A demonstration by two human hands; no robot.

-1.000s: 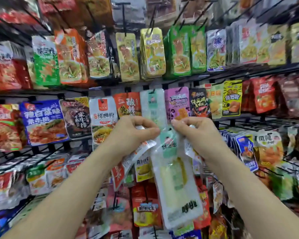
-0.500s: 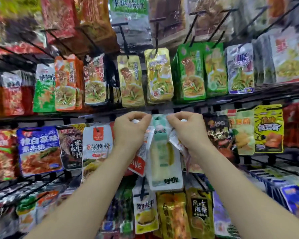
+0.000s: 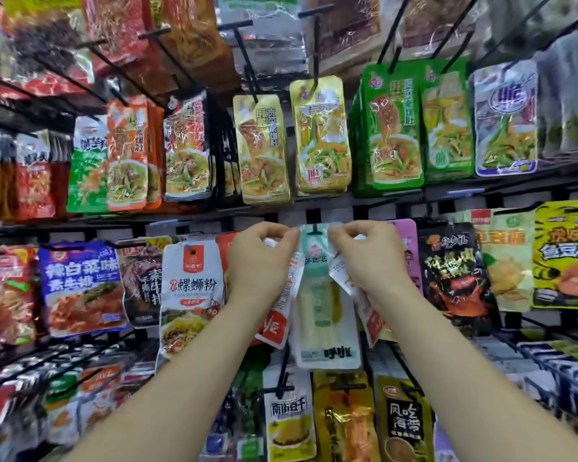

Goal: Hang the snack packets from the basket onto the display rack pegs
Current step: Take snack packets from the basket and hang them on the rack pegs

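A clear snack packet [image 3: 324, 315] with a pale green header hangs in front of me, its hang hole on the black tip of a rack peg [image 3: 313, 231]. My left hand [image 3: 259, 261] pinches the packet's top left corner, with a white-and-red packet [image 3: 277, 323] also in its grip. My right hand [image 3: 369, 258] pinches the top right corner and also holds other crumpled packets [image 3: 367, 315]. The basket is not in view.
The display rack [image 3: 447, 195] fills the view with rows of black pegs and hanging packets. A white noodle packet [image 3: 191, 295] hangs just left of my hands and a black packet [image 3: 454, 278] to the right. More packets hang below.
Both hands have lifted the clear packet up to the peg in the middle row. Its header now sits on the peg tip. The view has shifted upward.
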